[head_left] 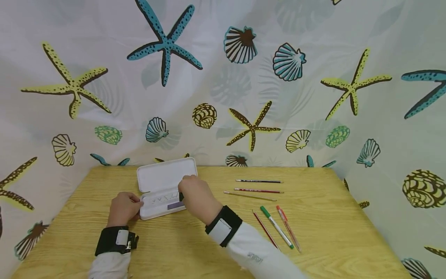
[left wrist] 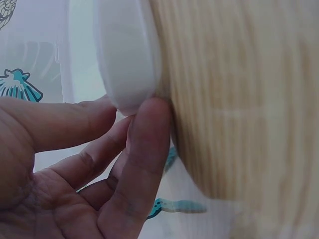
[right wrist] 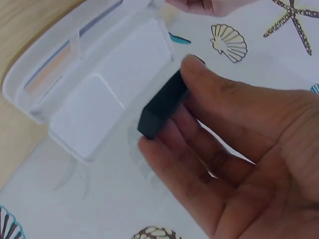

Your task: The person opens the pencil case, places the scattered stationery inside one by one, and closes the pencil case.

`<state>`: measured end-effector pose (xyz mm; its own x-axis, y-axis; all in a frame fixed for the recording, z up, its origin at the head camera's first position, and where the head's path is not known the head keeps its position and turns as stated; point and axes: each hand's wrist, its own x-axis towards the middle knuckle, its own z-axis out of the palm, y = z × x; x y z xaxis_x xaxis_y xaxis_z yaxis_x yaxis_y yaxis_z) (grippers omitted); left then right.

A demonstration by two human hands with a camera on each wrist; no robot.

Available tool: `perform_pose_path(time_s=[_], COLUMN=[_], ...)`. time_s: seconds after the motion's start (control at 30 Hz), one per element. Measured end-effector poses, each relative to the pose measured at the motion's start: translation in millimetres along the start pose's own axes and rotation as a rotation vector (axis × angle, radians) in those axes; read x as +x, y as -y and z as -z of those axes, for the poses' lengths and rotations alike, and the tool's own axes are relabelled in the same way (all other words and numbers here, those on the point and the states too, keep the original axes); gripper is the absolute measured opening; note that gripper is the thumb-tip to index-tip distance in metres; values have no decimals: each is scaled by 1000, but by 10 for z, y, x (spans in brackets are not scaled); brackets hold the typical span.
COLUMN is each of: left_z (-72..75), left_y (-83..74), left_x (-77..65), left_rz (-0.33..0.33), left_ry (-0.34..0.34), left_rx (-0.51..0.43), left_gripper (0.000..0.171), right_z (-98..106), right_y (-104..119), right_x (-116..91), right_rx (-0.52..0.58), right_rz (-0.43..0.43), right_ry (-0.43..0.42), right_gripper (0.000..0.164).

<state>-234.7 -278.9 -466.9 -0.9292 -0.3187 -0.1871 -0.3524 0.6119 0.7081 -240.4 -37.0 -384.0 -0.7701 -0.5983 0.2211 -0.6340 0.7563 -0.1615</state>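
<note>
A white pencil case [head_left: 167, 175] lies with its lid raised at the back left of the table. My left hand [head_left: 123, 208] pinches the case's left end between thumb and finger, seen close up in the left wrist view on the white case end [left wrist: 128, 55]. Over the right part of the case, my right hand [head_left: 200, 197] holds a small black eraser [right wrist: 167, 104] between thumb and fingertips. Inside the case, a purple strip [head_left: 175, 205] lies along the front side, partly hidden by the right hand.
On the wooden table [head_left: 324, 217], a black pencil [head_left: 259, 181], a red pencil [head_left: 259, 190] and a tan pencil [head_left: 250, 195] lie at the back. Nearer are a dark red pencil [head_left: 265, 229], a green-capped pen [head_left: 277, 227] and a red-capped pen [head_left: 288, 228]. A patterned curtain [head_left: 216, 85] stands behind.
</note>
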Motion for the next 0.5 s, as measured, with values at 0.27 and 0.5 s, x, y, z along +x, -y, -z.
perform_pose_path(time_s=[0.27, 0.5], left_z=[-2, 5], left_y=[-4, 1], left_x=[7, 8], left_rz=[-10, -16], left_ry=[-9, -11], left_rx=[-13, -9], left_gripper=[24, 23], right_z=[-210, -443], right_y=[189, 308], right_x=[182, 312], right_rx=[-48, -93], right_rz=[57, 66], right_ry=[25, 72], right_gripper=[10, 7])
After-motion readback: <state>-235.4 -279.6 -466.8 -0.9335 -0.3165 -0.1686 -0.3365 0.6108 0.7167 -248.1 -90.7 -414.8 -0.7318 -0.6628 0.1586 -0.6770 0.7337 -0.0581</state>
